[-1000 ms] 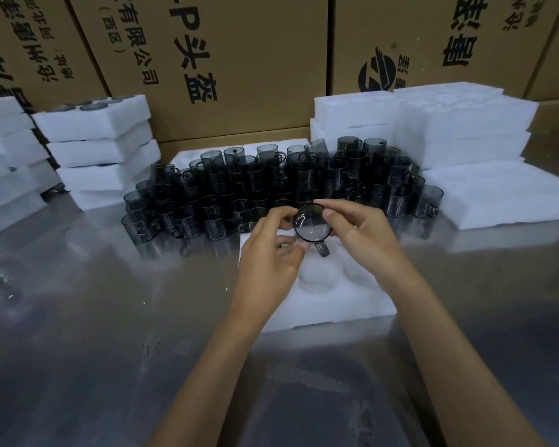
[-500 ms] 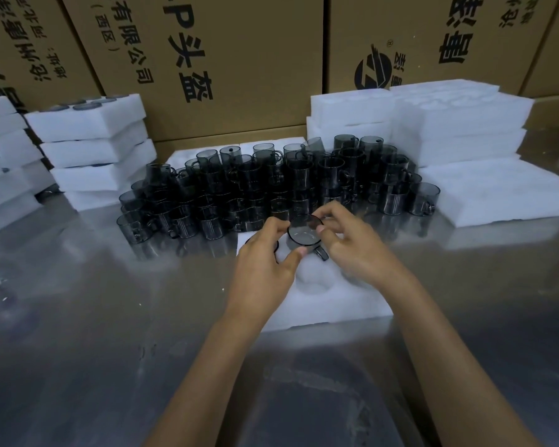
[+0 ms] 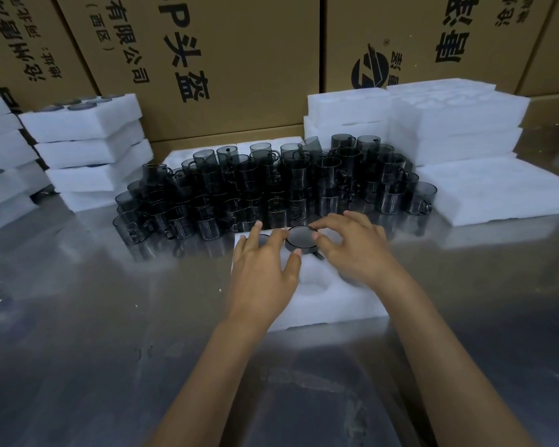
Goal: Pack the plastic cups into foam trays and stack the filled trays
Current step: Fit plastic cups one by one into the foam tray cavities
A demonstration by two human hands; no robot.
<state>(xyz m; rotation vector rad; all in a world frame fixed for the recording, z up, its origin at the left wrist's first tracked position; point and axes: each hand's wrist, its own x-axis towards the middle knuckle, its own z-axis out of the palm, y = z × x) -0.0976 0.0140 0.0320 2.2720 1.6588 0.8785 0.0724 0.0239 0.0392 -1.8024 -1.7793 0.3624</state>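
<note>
At the far row of the foam tray point(image 3: 333, 301), a smoky cup point(image 3: 301, 238) seated mouth-up in a pocket, handle toward the near right. Pinched at the rim from both sides: right hand point(image 3: 355, 253) with curled fingertips point(image 3: 315, 235) on the right edge, left hand point(image 3: 265, 269) with index tip at the far-left edge and thumb point(image 3: 296, 253) at the near edge. Just left of that cup, a second cup point(image 3: 262, 240) already sunk in the neighbouring pocket, mostly hidden under the left fingers. Nearer pockets of the tray still bare and white. Beyond the tray's far edge, a dense crowd of loose cups point(image 3: 271, 188), almost touching the foam. Further left of the tray, a stack of filled trays point(image 3: 88, 150); further right, a pile of blank foam point(image 3: 449, 124); behind all, cardboard cartons point(image 3: 223, 59). Judged as the seating step, early in this tray. Likely troubles: handle missing its notch, leaving the cup cocked and proud of the foam, so the next tray would rock when stacked; uneven pressing, tearing the soft pocket wall; a withdrawing knuckle toppling the nearest loose cups.
</note>
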